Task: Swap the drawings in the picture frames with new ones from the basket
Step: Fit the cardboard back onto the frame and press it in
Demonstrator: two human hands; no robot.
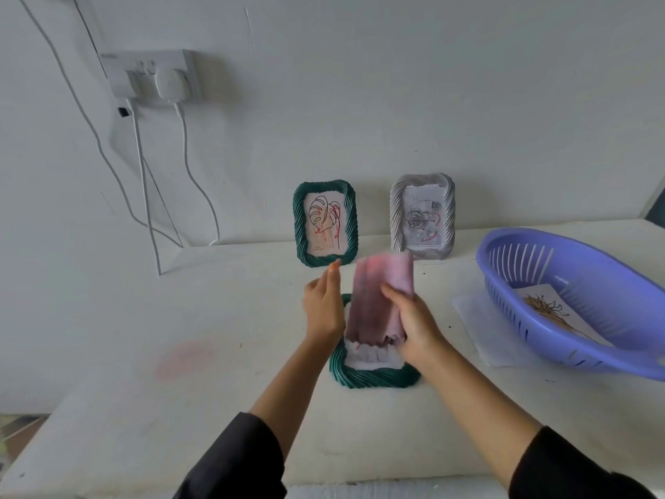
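Note:
A dark green picture frame point(374, 376) lies flat on the white table in front of me, with torn white paper point(370, 354) showing inside it. My right hand point(414, 325) grips a pinkish sheet point(378, 297), blurred, tilted up over the frame. My left hand point(322, 304) rests on the frame's left edge with its fingers extended. Two frames stand against the wall: a green frame point(298, 225) with a leaf drawing and a grey frame point(396, 214) with a rose drawing. The purple basket point(539, 246) at the right holds a drawing point(554, 311) of a yellow flower.
A loose white sheet point(475, 325) lies partly under the basket. A wall socket point(154, 77) with a plug and hanging cables point(144, 181) is at the upper left. A faint pink stain point(183, 358) marks the table at the left.

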